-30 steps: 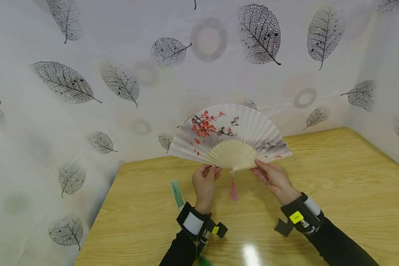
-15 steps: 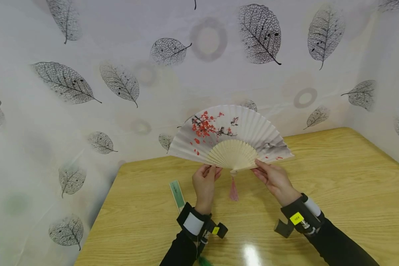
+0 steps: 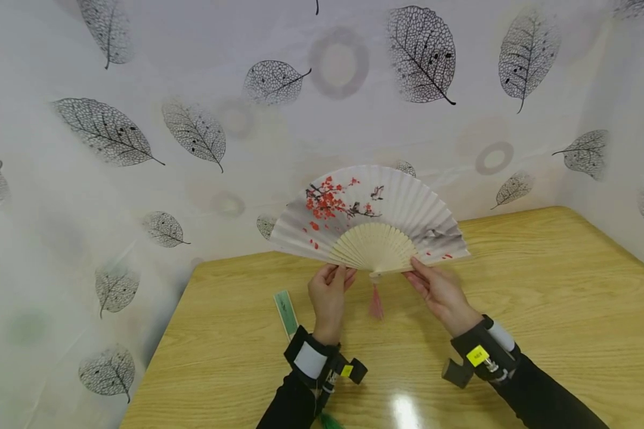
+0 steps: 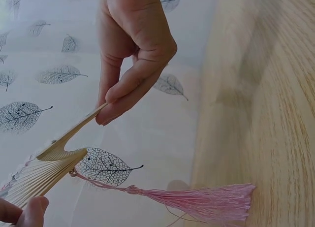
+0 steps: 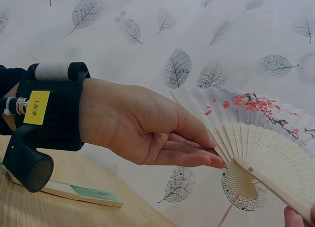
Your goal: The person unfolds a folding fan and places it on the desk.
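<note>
An unfolded folding fan (image 3: 402,196) is held up over the table, spread in a wide half circle. Its white leaf bears red blossoms and small birds, and its pale ribs (image 5: 246,143) meet at a pivot. My left hand (image 3: 327,298) pinches the left outer rib between thumb and fingers. On the other side, my right hand (image 3: 442,295) grips the right outer rib, thumb in front. A pink tassel (image 4: 211,200) hangs from the pivot, between both hands. In the left wrist view only the left fingertips (image 4: 33,212) show, at the lower left.
Left of my left wrist, a narrow pale strip with a green face (image 3: 285,311) lies on the wooden table (image 3: 220,369), partly hidden by the wrist strap. Green threads (image 3: 330,421) show at the bottom edge. A leaf-patterned sheet (image 3: 204,196) rises behind the table.
The spread fan and both hands have shifted very slightly up and to the left. Both hands keep the same hold, and the green strip has not moved.
</note>
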Demonstrator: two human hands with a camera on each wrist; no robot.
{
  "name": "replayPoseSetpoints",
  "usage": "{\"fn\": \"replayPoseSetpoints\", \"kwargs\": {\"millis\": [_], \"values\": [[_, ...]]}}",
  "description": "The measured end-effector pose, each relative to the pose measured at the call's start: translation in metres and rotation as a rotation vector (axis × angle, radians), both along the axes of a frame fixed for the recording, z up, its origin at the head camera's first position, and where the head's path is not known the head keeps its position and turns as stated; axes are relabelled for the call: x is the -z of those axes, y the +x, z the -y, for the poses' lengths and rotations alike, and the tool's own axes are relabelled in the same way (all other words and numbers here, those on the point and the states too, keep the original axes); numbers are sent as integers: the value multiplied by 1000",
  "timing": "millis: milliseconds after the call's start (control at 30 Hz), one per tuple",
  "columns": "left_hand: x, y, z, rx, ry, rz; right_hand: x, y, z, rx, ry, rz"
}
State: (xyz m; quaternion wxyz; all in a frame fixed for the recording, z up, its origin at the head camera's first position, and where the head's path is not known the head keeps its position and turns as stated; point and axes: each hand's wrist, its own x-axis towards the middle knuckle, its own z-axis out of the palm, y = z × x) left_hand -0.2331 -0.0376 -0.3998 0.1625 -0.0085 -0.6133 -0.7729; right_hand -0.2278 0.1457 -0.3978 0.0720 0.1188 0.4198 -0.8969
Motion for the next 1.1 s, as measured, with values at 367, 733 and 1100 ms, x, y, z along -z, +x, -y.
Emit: {"fn": "replayPoseSetpoints", "kwargs": {"millis": [367,733,1100], "values": [[-2,1,0,9,32,-8,-2,4,3,45,-34,2],[7,0,-6,27,62,-4,-9,9,-5,80,54,-41],[33,7,-32,162,95,274,4,22,-56,-93,176,-132]]}}
